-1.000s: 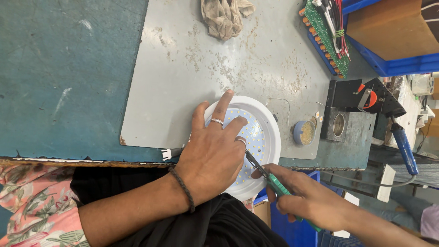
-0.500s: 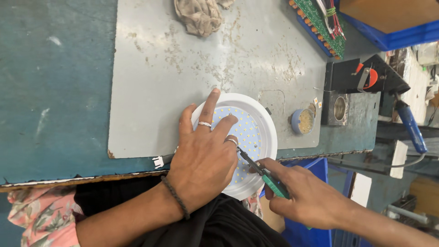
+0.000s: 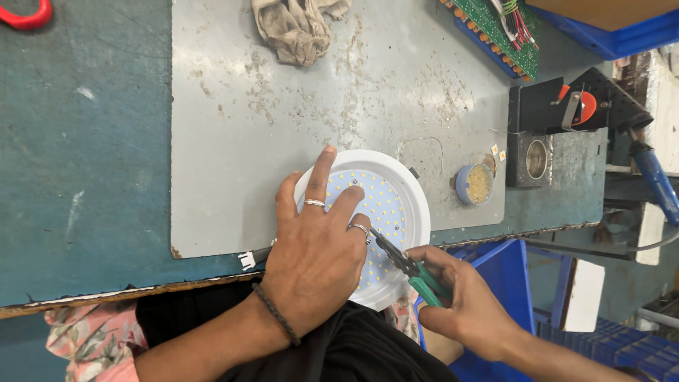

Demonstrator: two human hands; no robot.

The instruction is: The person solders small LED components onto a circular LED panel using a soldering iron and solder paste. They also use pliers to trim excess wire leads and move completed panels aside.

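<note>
Round white lamp disc (image 3: 396,205), its face dotted with small yellow chips.

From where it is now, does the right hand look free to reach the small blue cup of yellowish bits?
Probably yes: the right hand holds green-handled pliers at the round LED panel, and the bench between it and the blue cup looks bare.

I work at a worn teal workbench (image 3: 85,163) with a scratched grey metal sheet (image 3: 233,141) on it, a dirty rag (image 3: 293,28) at the far edge, and blue plastic crates (image 3: 509,283) beside.
</note>
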